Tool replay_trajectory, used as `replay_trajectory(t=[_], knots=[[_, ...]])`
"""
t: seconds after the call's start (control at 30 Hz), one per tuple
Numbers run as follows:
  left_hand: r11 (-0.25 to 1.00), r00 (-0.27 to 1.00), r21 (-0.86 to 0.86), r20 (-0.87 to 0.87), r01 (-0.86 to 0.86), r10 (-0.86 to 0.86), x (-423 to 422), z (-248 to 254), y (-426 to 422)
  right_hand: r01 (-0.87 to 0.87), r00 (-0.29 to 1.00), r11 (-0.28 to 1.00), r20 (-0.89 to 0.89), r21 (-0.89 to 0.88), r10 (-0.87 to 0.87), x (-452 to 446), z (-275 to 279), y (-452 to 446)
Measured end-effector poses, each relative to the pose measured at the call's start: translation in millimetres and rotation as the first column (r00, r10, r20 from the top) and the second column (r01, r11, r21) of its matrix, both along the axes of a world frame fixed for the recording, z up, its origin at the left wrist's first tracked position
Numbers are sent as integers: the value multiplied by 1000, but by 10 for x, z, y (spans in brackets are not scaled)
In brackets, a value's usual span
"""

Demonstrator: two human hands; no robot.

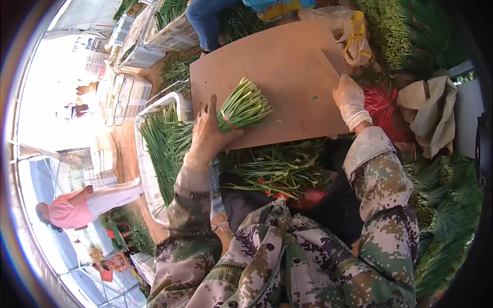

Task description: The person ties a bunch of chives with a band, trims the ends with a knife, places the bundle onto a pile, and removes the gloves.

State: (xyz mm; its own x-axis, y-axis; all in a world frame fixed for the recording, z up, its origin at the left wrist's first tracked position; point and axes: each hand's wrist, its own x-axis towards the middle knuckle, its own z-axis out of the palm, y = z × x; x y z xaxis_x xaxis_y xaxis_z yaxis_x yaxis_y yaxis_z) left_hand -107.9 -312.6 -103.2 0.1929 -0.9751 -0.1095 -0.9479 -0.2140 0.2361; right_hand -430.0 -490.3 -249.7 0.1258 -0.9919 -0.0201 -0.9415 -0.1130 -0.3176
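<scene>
A bundle of green stems (241, 105) with a red band lies on the brown board (287, 66), its pale cut ends toward the upper right. My left hand (208, 131) rests across the bundle beside the band, fingers stretched out and thumb apart. The long leaves trail past it into a white crate (146, 177). At the board's right edge, my gloved right hand (349, 100) is closed. A thin, blade-like edge extends from it over the board, but what it holds is unclear.
Loose green stems (277, 167) lie below the board. Clear plastic bags (354, 38), red netting (382, 105) and beige cloth (429, 110) are at the right. Another person's jeans-clad leg (205, 23) is beyond the board; a person in pink (72, 210) is at far left.
</scene>
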Motion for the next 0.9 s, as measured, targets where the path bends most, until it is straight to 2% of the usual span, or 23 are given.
replay_trajectory(t=[0.03, 0.1, 0.17, 0.2, 0.23, 0.27, 0.3, 0.33, 0.37, 0.4, 0.43, 0.47, 0.53, 0.67, 0.73, 0.77, 0.8, 0.83, 0.87, 0.9], knots=[[1000, 1000, 5, -1, 2, -2, 3, -81, -144, -24, 999, 999, -23, -23, 23, -4, -11, 7], [995, 985, 92, 166, 27, -42, -9, -241, -343, -55, 997, 998, -51, -41, 53, 22, -65, 39], [991, 983, 131, 171, 39, -62, -6, -478, -450, -209, 967, 975, -162, -72, 195, 106, -164, 73], [984, 981, 169, 176, 54, -84, 9, -578, -491, -209, 967, 975, -163, -69, 196, 154, -100, 114], [986, 995, 167, 86, 29, -43, 35, -644, -529, -231, 941, 971, -268, -66, 206, 238, 35, 201], [984, 996, 175, 82, 21, -35, 107, -714, -530, -260, 902, 964, -370, -56, 222, 343, 153, 301], [985, 998, 161, 10, 58, -60, 211, -779, -518, -326, 912, 933, -312, -154, 267, 422, 246, 404], [985, 994, 137, -59, 102, -95, 236, -775, -528, -414, 902, 901, -190, -130, 387, 492, 272, 496], [987, 995, 137, -58, 89, -82, 283, -788, -502, -511, 860, 852, -60, -117, 508, 629, 286, 592], [986, 995, 140, -56, 90, -83, 279, -785, -523, -537, 843, 839, -14, -85, 538, 760, 355, 742], [985, 995, 142, -53, 94, -87, 257, -779, -538, -503, 853, 808, -29, -307, 521, 788, 336, 754], [985, 995, 143, -53, 93, -86, 252, -784, -542, -504, 853, 807, -28, -306, 522, 877, 299, 806], [984, 996, 165, -63, 69, -59, 239, -778, -546, -603, 783, 793, -123, 84, 609, 1116, 410, 952], [991, 994, 113, -81, 77, -68, 213, -702, -565, -676, 734, 731, -2, 90, 679, 1328, 23, 959], [982, 999, 181, -16, 48, -46, 146, -673, -538, -716, 666, 698, 281, -22, 691, 1306, 153, 1039], [975, 998, 214, -34, 64, -58, 200, -702, -550, -786, 617, 582, 202, 210, 761, 1280, 284, 1105], [974, 998, 215, -29, 69, -64, 201, -691, -543, -872, 467, 404, 224, 276, 855, 1220, 345, 1172], [978, 998, 200, -41, 62, -55, 185, -690, -502, -891, 432, 364, 257, 272, 864, 1194, 324, 1185], [981, 997, 184, -46, 66, -59, 195, -680, -532, -898, 280, 181, 204, 401, 938, 995, 356, 1503], [987, 993, 124, -59, 106, -100, 269, -784, -529, -861, 177, -5, 310, 509, 934, 866, 435, 1627]])
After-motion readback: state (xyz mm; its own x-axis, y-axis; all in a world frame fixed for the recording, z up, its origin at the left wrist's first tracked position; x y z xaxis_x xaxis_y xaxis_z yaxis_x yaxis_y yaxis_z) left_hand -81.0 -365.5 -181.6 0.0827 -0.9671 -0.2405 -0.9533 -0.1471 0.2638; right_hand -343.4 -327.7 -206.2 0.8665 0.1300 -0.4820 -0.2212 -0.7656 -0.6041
